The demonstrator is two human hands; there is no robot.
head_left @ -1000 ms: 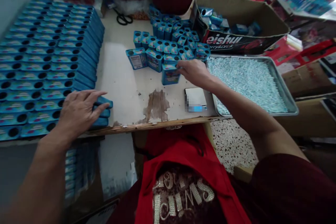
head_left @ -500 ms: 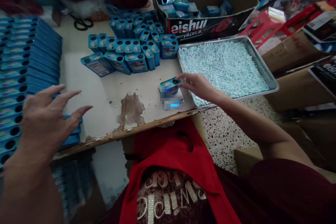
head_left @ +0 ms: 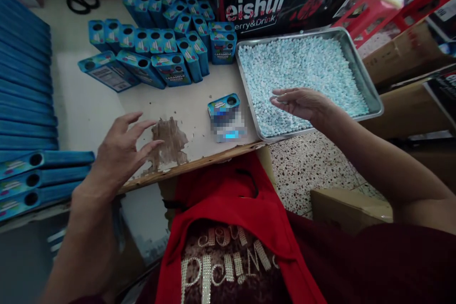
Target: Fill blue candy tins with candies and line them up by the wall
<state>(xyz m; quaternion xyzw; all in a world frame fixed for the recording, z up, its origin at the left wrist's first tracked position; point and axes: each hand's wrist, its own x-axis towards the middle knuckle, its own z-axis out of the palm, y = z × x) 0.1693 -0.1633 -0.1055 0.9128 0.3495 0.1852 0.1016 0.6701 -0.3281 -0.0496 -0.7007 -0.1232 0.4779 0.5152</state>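
Over the tray of pale blue candies [head_left: 302,71] is my right hand [head_left: 301,103], its fingers drawn together toward the thumb. Whether candies are in them I cannot make out. My left hand [head_left: 124,145] hovers above the table's front part, palm inward, fingers apart, holding nothing. Between the hands stands a small blue candy tin [head_left: 223,103] with a round dark hole in its top. It rests on or against a small device with a lit blue display [head_left: 232,134], partly blurred out.
Blue tins [head_left: 171,70] stand grouped at the back of the table; more lie stacked at left [head_left: 53,166]. A cardboard box [head_left: 256,12] of tins sits behind the metal tray [head_left: 377,104]. Black scissors [head_left: 81,4] lie back left. A red stool [head_left: 374,14] is beyond.
My right hand has left the single tin and moved right, over the candies. My left hand has shifted right, away from the stacked tins. The view has tilted downward.
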